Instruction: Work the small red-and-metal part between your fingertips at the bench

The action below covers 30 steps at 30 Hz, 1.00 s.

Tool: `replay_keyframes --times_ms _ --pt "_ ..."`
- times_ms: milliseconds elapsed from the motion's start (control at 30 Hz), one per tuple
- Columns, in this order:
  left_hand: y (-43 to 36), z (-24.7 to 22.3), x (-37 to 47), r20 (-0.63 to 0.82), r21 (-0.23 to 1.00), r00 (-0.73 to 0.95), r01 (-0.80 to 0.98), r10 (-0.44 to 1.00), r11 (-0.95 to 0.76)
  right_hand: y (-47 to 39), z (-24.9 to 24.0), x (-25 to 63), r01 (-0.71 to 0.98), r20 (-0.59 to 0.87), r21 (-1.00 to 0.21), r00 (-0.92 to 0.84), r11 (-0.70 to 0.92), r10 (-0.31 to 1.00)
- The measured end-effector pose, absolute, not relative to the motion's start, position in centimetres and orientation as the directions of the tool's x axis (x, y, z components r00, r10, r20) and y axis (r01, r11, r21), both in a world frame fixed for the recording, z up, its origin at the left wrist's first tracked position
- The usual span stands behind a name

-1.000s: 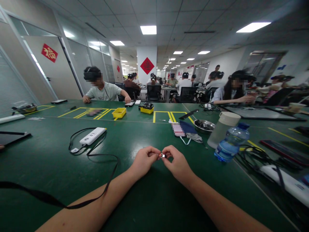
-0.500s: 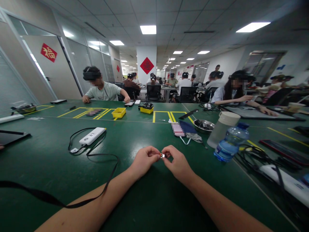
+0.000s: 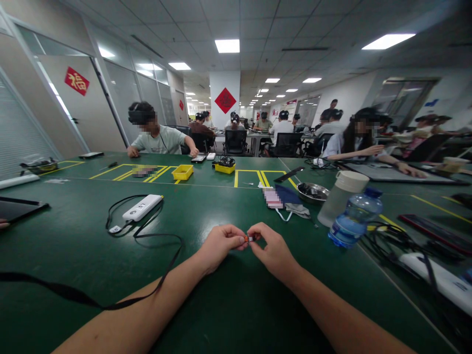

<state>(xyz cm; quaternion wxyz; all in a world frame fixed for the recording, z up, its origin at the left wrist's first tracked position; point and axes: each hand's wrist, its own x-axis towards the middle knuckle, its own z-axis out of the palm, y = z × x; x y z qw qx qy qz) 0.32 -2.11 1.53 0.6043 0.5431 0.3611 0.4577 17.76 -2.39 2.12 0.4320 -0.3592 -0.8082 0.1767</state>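
My left hand (image 3: 223,246) and my right hand (image 3: 271,247) meet above the green table (image 3: 236,305), fingertips almost touching. Between them is a tiny piece (image 3: 250,239), orange on its left side and white or silvery with a dark end on its right. The left thumb and forefinger pinch the orange side, while the right thumb and forefinger close on the other end. Most of the piece is covered by fingers, and it is too small to name. A black strap (image 3: 162,285) runs across my left forearm.
A white power bank (image 3: 143,208) with a black cable lies left. To the right stand a blue-labelled water bottle (image 3: 355,219), a frosted cup (image 3: 339,199) and a metal bowl (image 3: 313,193). Yellow trays (image 3: 183,172) sit farther back. Co-workers (image 3: 158,135) sit across the table.
Both hands stay nearly in place. The small piece has turned slightly between the fingertips, so less of its bright white face and more orange shows. The view has shifted a little.
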Motion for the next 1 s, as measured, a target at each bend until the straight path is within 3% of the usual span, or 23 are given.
replay_keyframes --times_ms 333,467,600,767,900,1000 --pt "-2.5 1.2 0.9 0.006 0.908 0.478 -0.371 0.878 0.195 -2.5 2.1 17.8 0.410 0.509 -0.636 -0.415 0.654 0.754" --pt "-2.2 1.3 0.8 0.000 0.856 0.470 -0.457 0.883 0.243 -2.3 1.6 17.8 0.382 0.549 -0.667 -0.327 0.639 0.769" --pt "-1.5 0.9 0.3 -0.102 0.800 0.432 -0.499 0.896 0.332 -1.8 1.0 18.1 0.359 0.529 -0.735 -0.228 0.576 0.817" --pt "-0.8 0.2 0.0 -0.168 0.769 0.395 -0.521 0.903 0.371 -1.4 0.7 18.2 0.349 0.464 -0.776 -0.249 0.525 0.850" --pt "-0.5 0.0 0.0 -0.132 0.868 0.319 -0.421 0.939 0.265 -1.5 0.6 17.9 0.345 0.439 -0.779 -0.296 0.523 0.848" --pt "-0.6 0.1 0.1 0.032 0.998 0.273 -0.067 0.961 -0.015 -1.6 0.7 17.9 0.333 0.425 -0.784 -0.328 0.524 0.844"
